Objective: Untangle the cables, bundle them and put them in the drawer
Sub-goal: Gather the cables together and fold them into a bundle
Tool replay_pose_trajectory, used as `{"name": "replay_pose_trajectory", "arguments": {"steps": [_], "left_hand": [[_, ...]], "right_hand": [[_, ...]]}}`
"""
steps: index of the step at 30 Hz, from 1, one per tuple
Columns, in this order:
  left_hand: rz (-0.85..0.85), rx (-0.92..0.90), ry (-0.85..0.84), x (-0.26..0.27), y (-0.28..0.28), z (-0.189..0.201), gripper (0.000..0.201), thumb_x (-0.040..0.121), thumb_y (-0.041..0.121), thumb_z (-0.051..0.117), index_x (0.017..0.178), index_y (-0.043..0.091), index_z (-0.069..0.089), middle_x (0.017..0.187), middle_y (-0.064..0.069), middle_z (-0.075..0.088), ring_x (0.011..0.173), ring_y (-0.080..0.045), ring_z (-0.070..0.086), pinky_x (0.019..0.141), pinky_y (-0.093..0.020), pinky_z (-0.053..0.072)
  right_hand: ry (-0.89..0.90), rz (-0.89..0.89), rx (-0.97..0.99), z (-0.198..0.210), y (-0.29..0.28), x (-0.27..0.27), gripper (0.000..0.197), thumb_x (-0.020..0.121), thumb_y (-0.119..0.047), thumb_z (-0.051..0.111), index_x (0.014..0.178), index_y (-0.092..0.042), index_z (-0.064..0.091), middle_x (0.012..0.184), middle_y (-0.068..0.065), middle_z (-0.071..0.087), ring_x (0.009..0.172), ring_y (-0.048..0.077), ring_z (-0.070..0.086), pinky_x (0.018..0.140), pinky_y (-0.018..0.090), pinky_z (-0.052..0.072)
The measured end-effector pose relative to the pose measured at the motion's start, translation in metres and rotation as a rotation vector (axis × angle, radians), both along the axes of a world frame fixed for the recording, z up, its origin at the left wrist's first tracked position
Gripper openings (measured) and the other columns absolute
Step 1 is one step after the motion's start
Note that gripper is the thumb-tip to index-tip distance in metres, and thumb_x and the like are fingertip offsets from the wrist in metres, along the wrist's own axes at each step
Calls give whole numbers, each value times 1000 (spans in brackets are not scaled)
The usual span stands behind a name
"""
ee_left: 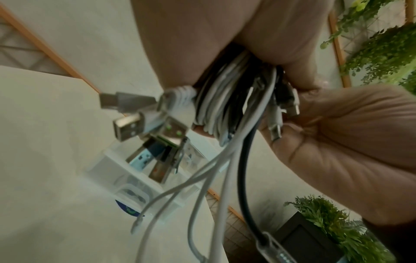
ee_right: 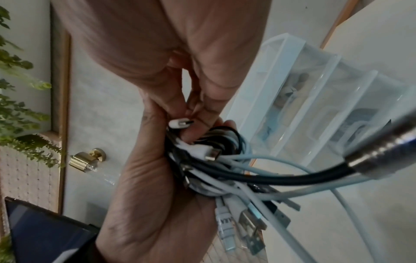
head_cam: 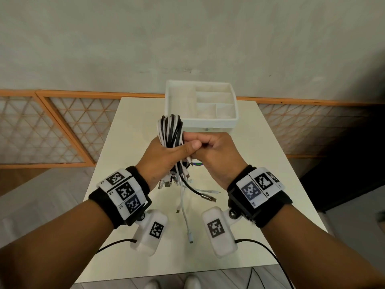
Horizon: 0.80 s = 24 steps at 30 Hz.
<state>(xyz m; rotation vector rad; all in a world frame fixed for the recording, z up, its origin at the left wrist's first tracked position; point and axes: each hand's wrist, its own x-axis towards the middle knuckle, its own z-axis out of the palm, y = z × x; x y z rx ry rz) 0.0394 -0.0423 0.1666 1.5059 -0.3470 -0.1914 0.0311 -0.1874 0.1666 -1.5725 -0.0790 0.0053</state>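
A coiled bundle of black and white cables (head_cam: 170,130) is held upright above the white table. My left hand (head_cam: 166,153) grips its middle, thumb across the front. The right hand (head_cam: 214,149) is pressed against it from the right with curled fingers. In the right wrist view the right hand (ee_right: 191,80) pinches a white plug (ee_right: 180,123) at the edge of the bundle (ee_right: 213,160). Loose ends hang below: a black cable with a metal plug (head_cam: 208,198), white leads (head_cam: 187,226) and a cluster of USB plugs (ee_left: 128,128). The drawer unit (head_cam: 234,119) stands just behind the hands.
The drawer unit's top is a white tray with divided compartments (head_cam: 212,94). Its translucent drawers (ee_right: 326,99) hold some items. A small blue-green object (head_cam: 196,163) lies on the table (head_cam: 260,184) under the hands. Lattice panels line the wall; a dark cabinet stands right.
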Motion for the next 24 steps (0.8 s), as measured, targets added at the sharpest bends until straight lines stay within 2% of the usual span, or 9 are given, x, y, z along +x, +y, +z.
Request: {"name": "replay_pose_trajectory", "arguments": {"steps": [2, 6, 10, 12, 14, 16, 18, 21, 24], "left_hand": [[-32, 3, -11, 0, 1, 0, 23, 88, 23, 70, 109, 14, 76, 106, -11, 76, 99, -22, 71, 86, -32, 55], [135, -1, 54, 3, 1, -6, 14, 83, 14, 72, 96, 10, 75, 97, -18, 75, 94, -35, 72, 87, -52, 58], [290, 18, 51, 2, -2, -7, 10, 80, 2, 68, 89, 5, 72, 80, -15, 72, 77, -30, 72, 77, -46, 60], [336, -48, 109, 4, -1, -5, 20, 72, 8, 69, 92, 5, 69, 77, -12, 70, 73, -24, 72, 72, -39, 59], [357, -74, 129, 6, 1, -3, 24, 68, 13, 68, 91, 10, 69, 76, -10, 69, 73, -23, 71, 69, -38, 59], [359, -69, 115, 7, 1, 0, 22, 69, 14, 69, 90, 12, 69, 76, -9, 69, 73, -25, 70, 70, -42, 59], [359, -91, 113, 6, -2, 4, 18, 75, 6, 70, 93, 9, 68, 75, -9, 69, 72, -24, 70, 70, -39, 60], [360, -71, 80, 7, -5, 6, 13, 85, -5, 65, 94, 5, 66, 74, -9, 67, 72, -23, 69, 72, -38, 59], [356, -72, 57, 6, 0, 10, 13, 80, 1, 68, 92, 7, 66, 74, -7, 68, 73, -25, 69, 72, -39, 59]], "right_hand": [[9, -20, 52, 0, -2, -1, 34, 81, 20, 60, 112, 8, 70, 104, 24, 73, 96, 42, 71, 83, 44, 59], [18, 33, 171, 10, -6, -4, 43, 78, 21, 54, 106, -6, 72, 91, 15, 75, 86, 24, 72, 77, 32, 57], [-66, -18, 15, 23, -10, -3, 44, 81, 15, 51, 117, -6, 65, 98, 12, 76, 92, 21, 72, 77, 24, 54], [-72, -49, -97, 17, -13, -4, 47, 76, 0, 63, 122, -10, 60, 110, 8, 73, 101, 21, 69, 87, 31, 56], [26, 86, -295, 3, -13, -9, 73, 74, -23, 80, 139, -21, 47, 132, -1, 62, 120, 16, 58, 104, 39, 48], [122, 256, -482, -14, -2, -20, 89, 71, -45, 84, 146, -28, 38, 143, -12, 52, 128, 7, 49, 109, 33, 40], [137, 252, -538, -30, 11, -27, 68, 75, -44, 82, 133, -27, 50, 130, -11, 61, 116, 5, 55, 102, 28, 45], [134, 105, -486, -45, 15, -23, 17, 79, -29, 75, 92, -27, 65, 87, -3, 70, 85, 17, 67, 84, 39, 56], [181, 107, -425, -44, 3, -16, 7, 84, -18, 68, 84, -14, 74, 74, 10, 71, 68, 17, 66, 69, 30, 54]]}}
